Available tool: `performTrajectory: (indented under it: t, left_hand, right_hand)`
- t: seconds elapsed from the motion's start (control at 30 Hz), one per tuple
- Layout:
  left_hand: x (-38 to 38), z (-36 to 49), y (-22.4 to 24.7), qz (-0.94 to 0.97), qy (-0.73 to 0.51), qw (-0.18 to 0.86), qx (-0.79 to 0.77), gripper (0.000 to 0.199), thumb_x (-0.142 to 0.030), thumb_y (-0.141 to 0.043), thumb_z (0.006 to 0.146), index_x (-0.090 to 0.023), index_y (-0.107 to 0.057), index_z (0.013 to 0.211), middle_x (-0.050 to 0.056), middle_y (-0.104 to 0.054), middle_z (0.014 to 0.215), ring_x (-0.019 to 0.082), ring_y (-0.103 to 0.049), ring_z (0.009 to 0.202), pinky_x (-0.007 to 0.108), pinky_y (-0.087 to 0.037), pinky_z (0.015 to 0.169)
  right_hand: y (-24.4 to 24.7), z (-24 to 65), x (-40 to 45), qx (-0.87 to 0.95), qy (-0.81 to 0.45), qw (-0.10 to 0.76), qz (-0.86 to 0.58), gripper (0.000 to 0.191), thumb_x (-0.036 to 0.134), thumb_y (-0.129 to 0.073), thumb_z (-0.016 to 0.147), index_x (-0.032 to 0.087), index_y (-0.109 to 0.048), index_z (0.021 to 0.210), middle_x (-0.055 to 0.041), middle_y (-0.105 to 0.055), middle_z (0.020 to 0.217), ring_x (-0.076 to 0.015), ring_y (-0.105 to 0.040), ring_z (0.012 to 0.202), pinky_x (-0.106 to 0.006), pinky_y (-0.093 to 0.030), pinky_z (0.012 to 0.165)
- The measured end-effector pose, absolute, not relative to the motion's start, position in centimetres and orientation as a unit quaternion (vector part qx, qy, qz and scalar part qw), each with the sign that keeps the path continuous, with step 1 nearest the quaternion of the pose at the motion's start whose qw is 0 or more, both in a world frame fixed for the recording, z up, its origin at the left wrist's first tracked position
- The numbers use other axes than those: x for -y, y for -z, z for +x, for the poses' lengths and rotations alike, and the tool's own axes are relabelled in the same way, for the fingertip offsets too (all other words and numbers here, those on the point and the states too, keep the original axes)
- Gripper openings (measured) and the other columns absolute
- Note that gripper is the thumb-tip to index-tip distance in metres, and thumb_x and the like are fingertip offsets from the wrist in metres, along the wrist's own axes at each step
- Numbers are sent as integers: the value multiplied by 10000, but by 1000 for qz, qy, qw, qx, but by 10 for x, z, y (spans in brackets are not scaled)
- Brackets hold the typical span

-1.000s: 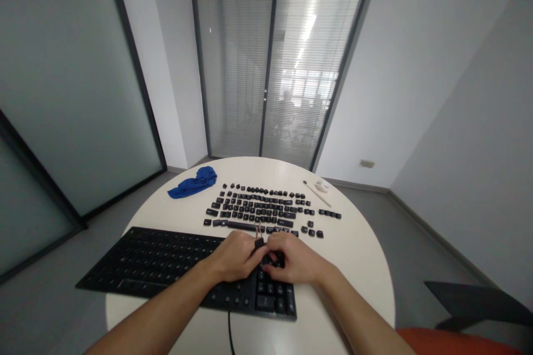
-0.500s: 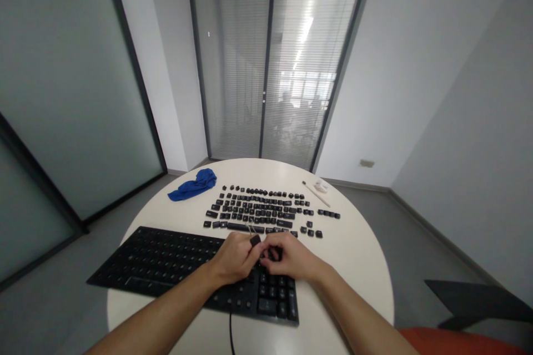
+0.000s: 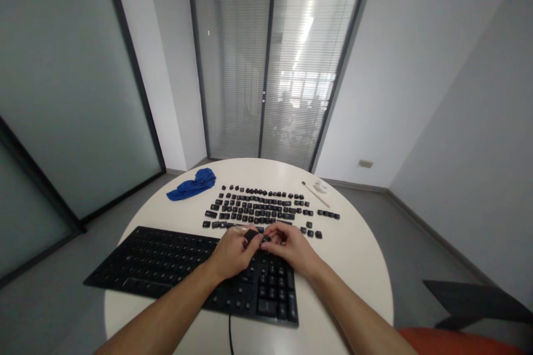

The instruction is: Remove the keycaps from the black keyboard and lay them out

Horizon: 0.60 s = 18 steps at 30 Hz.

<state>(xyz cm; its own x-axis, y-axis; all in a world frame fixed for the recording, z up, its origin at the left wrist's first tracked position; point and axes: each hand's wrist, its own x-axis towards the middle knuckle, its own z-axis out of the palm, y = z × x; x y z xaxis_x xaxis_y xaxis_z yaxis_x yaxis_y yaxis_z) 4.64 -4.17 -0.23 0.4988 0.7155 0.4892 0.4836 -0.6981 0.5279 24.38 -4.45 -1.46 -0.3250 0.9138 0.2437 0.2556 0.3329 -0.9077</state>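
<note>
A black keyboard point(image 3: 166, 255) lies on the round table, most of its keycaps off except the number pad point(image 3: 277, 288) at the right end. Above its back edge my left hand point(image 3: 235, 249) is closed around a black tool with thin wire loops. Close against it, my right hand point(image 3: 289, 244) pinches a small black keycap point(image 3: 265, 239) near the tool's end. Beyond both hands, loose keycaps point(image 3: 250, 205) stand in rows in keyboard order.
A blue cloth point(image 3: 194, 184) lies at the table's back left. At the back right are a thin brush point(image 3: 316, 194) and a small white crumpled item point(image 3: 321, 186). A black cable point(image 3: 230, 335) runs from the keyboard towards me. A red seat point(image 3: 449, 342) shows at lower right.
Both hands have risen from the number pad's upper part to above the keyboard's back edge. The black tool has tilted, and a small keycap now shows between the fingers.
</note>
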Motion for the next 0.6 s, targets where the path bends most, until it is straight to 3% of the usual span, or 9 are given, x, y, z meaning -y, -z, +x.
performTrajectory:
  t: [0.4,0.6]
  left_hand:
    - [38,43,-2,848,-329,252,-332,369,-300,-443,986,-191,-644,697,-7,-663,737,156,-622,763,259,-465,768]
    - [38,43,-5,856,-345,257,-288,277,-284,-457,988,-195,-686,860,16,-693,884,175,-619,883,292,-463,858]
  right_hand:
    - [12,245,45,676,-438,419,-420,418,492,-811,680,178,-602,860,26,-589,732,-110,-504,616,-234,-391,565]
    - [11,246,43,682,-405,429,-433,406,446,-840,659,182,-578,821,30,-580,719,-116,-514,634,-233,-399,578]
